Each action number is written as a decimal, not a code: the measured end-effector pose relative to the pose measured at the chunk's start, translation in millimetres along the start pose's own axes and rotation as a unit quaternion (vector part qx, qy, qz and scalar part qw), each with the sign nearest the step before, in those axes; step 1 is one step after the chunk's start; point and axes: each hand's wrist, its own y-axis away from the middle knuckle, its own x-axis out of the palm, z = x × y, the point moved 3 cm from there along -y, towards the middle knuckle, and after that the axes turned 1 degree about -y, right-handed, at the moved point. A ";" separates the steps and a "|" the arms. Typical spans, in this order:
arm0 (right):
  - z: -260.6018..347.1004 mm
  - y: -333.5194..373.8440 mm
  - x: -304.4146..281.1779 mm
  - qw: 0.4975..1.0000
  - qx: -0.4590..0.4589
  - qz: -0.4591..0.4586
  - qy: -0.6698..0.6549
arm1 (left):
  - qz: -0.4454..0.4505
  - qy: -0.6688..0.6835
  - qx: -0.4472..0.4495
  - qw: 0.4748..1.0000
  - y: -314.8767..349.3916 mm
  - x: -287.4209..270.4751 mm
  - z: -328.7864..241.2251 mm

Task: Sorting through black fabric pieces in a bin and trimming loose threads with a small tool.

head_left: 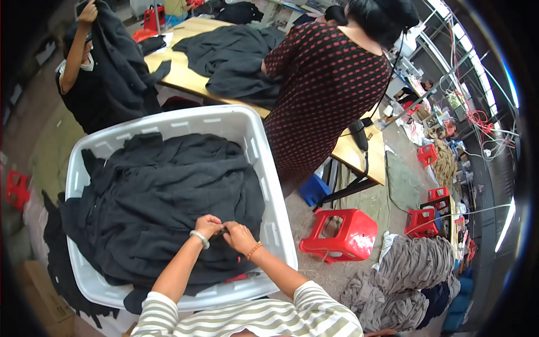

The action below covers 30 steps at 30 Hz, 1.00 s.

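A pile of dark grey garments (168, 191) fills a white plastic tub (283, 241) in front of me. Over the near right part of the pile, my left hand (208, 226) and my right hand (240, 238) meet with fingertips almost touching. Both are closed in a pinch on a small dark bit of the top garment between them; its detail is too small to make out. Below my right hand, a small red item (238, 277) shows by the tub's near wall.
A red stool (342, 235) stands right of the tub, near heaped grey-brown fabric (418, 255). Beyond, a person in a dotted dress (331, 84) works at a wooden table (196, 31) with dark garments. At the left, another person (81, 67) holds up a dark garment.
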 end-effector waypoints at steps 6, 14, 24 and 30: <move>-8.8 -3.5 -12.1 0.999 0.010 0.003 -0.041 | 0.073 -0.232 0.321 0.915 61.6 3.5 -49.3; -3.4 -10.1 -19.9 0.992 0.010 0.086 -0.097 | 0.025 -0.347 0.351 0.869 42.9 -3.3 -37.3; -7.6 5.1 -9.5 0.995 -0.057 0.057 -0.053 | 0.060 -0.339 0.337 0.876 57.9 -0.3 -33.1; 41.9 5.2 -37.5 0.954 0.043 0.100 -0.281 | -0.033 -0.390 0.416 0.821 113.1 -28.8 -54.9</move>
